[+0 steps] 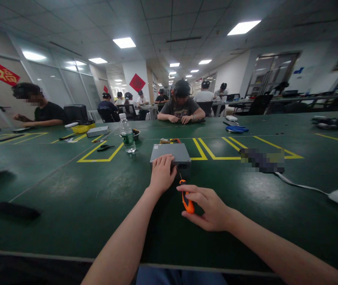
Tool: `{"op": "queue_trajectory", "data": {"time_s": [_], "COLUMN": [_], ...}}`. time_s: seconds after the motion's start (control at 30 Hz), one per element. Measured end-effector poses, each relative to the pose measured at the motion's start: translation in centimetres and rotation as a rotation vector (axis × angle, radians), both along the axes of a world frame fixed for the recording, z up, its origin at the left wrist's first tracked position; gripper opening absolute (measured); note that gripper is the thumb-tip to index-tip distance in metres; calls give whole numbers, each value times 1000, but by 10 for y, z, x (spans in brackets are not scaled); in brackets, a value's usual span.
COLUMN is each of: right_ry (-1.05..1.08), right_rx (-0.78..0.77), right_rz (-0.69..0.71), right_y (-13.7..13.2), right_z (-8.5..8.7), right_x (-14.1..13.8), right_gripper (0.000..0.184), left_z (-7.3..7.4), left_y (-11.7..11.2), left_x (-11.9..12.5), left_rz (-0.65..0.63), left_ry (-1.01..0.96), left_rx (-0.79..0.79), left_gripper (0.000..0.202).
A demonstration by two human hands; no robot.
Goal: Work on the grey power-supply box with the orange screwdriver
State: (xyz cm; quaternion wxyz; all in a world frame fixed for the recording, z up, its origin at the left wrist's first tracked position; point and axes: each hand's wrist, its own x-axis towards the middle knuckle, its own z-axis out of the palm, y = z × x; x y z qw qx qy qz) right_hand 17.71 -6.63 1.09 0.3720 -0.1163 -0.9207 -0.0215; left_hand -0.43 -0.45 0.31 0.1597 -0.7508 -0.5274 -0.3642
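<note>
A grey metal computer power supply [171,149] sits on the green table in front of me, colored wires at its far side. My left hand [163,174] is over its near edge, fingers along the top and thumb against the front face, pressing on it. Between the thumb and fingers of my right hand [206,206] is an orange and black screwdriver [188,204]. Its thin shaft points up and away, with the tip at the front face, near the power socket. Whether the tip sits in a screw is too small to tell.
Left of the power supply stands a water bottle [127,134], with a bowl [136,134] behind it and black pliers [105,147] nearby. To the right lie a dark pixelated object [262,160] with a white cable and blue gloves [236,129]. A person [182,103] sits opposite.
</note>
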Motion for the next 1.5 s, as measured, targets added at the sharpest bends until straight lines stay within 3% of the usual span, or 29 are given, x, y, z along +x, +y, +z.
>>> {"op": "queue_trajectory", "data": {"time_s": [0.13, 0.27, 0.4, 0.53, 0.63, 0.77, 0.87, 1.07, 1.23, 1.4, 1.5], "right_ry": [-21, -128, -14, 74, 18, -122, -61, 22, -121, 36, 46], "right_rx": [-77, -14, 38, -40, -80, 26, 95, 0, 99, 131, 72], "right_rz": [14, 4, -25, -32, -16, -27, -47, -44, -33, -54, -66], "right_y": [0, -1, 3, 6, 5, 1, 2, 4, 0, 3, 3], "right_z": [2, 5, 0, -5, -3, 2, -1, -4, 4, -3, -6], "right_x": [2, 4, 3, 3, 5, 4, 3, 4, 2, 0, 1], "right_gripper": [36, 37, 28, 36, 42, 34, 29, 35, 34, 23, 27], "left_z": [0, 0, 0, 0, 0, 0, 0, -1, -1, -2, -2], "left_y": [0, 0, -1, 0, 0, 0, 0, 1, 1, 1, 1], "left_x": [0, 0, 0, 1, 1, 1, 1, 1, 1, 0, 0], "left_rz": [-1, -5, -1, 6, 8, 8, 7, 10, 8, 2, 1], "left_ry": [-10, -16, -6, -1, 2, 3, 7, 9, 12, 12, 9], "left_rx": [-10, -9, -7, 7, 9, 10, 10, 14, 28, 27, 25], "left_gripper": [27, 28, 25, 23, 23, 23, 23, 23, 23, 23, 23]}}
